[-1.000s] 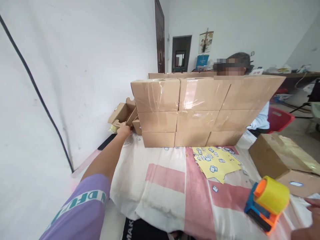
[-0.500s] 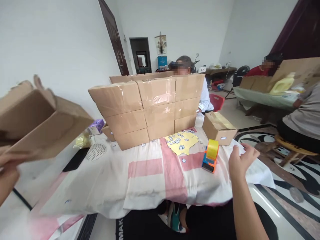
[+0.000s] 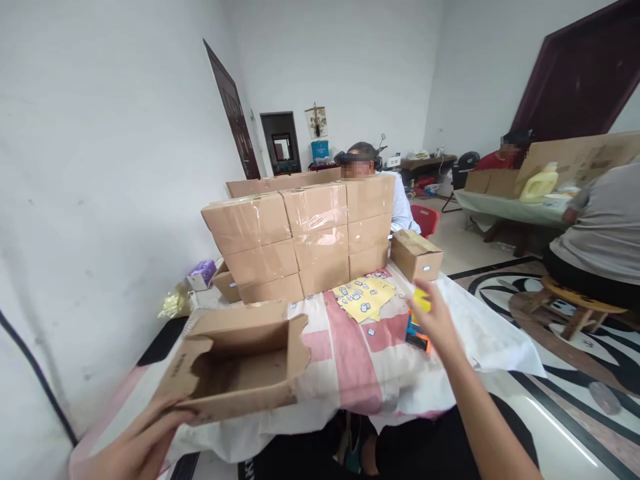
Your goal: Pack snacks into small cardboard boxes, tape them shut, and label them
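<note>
An open cardboard box (image 3: 240, 408) rests on the near left of the table with its mouth facing up and its flaps folded out. My left hand (image 3: 157, 423) grips its near left edge, fingers along the cardboard. To the right, my right hand (image 3: 439, 317) is over a tape dispenser (image 3: 417, 339) with a blue and orange frame and a yellow roll. Its thumb and fingers are apart around the roll, partly hiding it; whether they touch it is unclear. Yellow sheets (image 3: 367, 303) with small white labels lie left of the dispenser.
Taped cardboard boxes (image 3: 320, 233) form a stacked wall at the back of the table. A single closed box (image 3: 417, 257) stands at the right. A purple tissue pack (image 3: 201, 275) and a yellow plastic bag (image 3: 173, 301) are at the left. A person (image 3: 400, 203) sits behind the wall.
The open box came down from the air at the left onto the table, still in my left hand. My right hand moved left to the tape dispenser.
</note>
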Motion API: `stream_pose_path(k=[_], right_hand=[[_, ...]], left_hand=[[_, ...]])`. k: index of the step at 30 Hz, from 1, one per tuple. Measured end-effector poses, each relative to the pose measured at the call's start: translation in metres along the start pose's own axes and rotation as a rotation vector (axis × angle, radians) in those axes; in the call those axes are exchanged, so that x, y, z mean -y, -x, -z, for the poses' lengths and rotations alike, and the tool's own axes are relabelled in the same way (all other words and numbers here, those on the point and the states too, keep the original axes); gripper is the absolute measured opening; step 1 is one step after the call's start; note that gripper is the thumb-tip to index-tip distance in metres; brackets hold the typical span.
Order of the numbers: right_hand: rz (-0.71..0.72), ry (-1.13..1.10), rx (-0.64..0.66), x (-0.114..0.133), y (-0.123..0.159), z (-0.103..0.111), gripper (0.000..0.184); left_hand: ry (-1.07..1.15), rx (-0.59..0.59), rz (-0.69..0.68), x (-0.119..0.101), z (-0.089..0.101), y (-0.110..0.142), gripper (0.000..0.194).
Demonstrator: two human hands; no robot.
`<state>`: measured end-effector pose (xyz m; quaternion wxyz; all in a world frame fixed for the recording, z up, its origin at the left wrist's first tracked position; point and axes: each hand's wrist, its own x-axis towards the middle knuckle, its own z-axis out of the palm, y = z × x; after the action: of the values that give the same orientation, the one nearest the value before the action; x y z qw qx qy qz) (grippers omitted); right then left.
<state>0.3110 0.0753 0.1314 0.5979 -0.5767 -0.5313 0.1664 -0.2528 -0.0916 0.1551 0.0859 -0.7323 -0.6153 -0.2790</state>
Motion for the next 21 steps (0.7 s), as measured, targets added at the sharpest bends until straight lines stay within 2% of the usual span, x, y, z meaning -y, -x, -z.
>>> stream_pose_path(k=[1,3,4,6,7,9,12,14,15,17,19,20,21], right_hand=[[0.097,0.002,0.202,0.009,0.026,-0.007,0.073],[0.176,-0.022,0.587,0.024,0.071,-0.026,0.104],[0.174,-0.038,0.711,0.029,0.086,-0.037,0.111],[0.145,-0.131,0.867,0.034,0.103,-0.06,0.115],[0.116,-0.192,0.89,0.033,0.106,-0.07,0.115],[0.047,-0.286,0.853,0.025,0.106,-0.085,0.111],[-0.049,-0.346,0.728,0.006,0.105,-0.097,0.108],[-0.083,-0.376,0.707,-0.005,0.109,-0.1,0.106],[-0.091,-0.398,0.715,-0.009,0.112,-0.1,0.105],[-0.092,-0.457,0.737,-0.013,0.12,-0.101,0.101],[-0.064,-0.502,0.753,-0.013,0.127,-0.102,0.103],[-0.036,-0.498,0.751,-0.011,0.129,-0.104,0.106],[-0.004,-0.471,0.746,-0.009,0.131,-0.105,0.11]], left_hand=[[0.057,0.017,-0.057,-0.006,-0.015,-0.012,0.032],[0.134,0.071,-0.176,-0.022,-0.042,-0.04,0.029],[0.156,0.119,-0.236,-0.031,-0.053,-0.055,0.029],[0.187,0.226,-0.332,-0.047,-0.072,-0.08,0.033],[0.2,0.27,-0.365,-0.051,-0.08,-0.09,0.035],[0.238,0.316,-0.4,-0.052,-0.095,-0.099,0.035],[0.387,0.291,-0.406,-0.041,-0.113,-0.093,0.03],[0.507,0.236,-0.387,-0.035,-0.117,-0.083,0.029],[0.553,0.179,-0.362,-0.032,-0.117,-0.08,0.03],[0.59,-0.036,-0.223,-0.026,-0.112,-0.086,0.035],[0.608,-0.319,0.03,-0.017,-0.105,-0.113,0.04],[0.628,-0.408,0.179,-0.011,-0.104,-0.133,0.049],[0.722,-0.457,0.269,-0.006,-0.105,-0.157,0.067]])
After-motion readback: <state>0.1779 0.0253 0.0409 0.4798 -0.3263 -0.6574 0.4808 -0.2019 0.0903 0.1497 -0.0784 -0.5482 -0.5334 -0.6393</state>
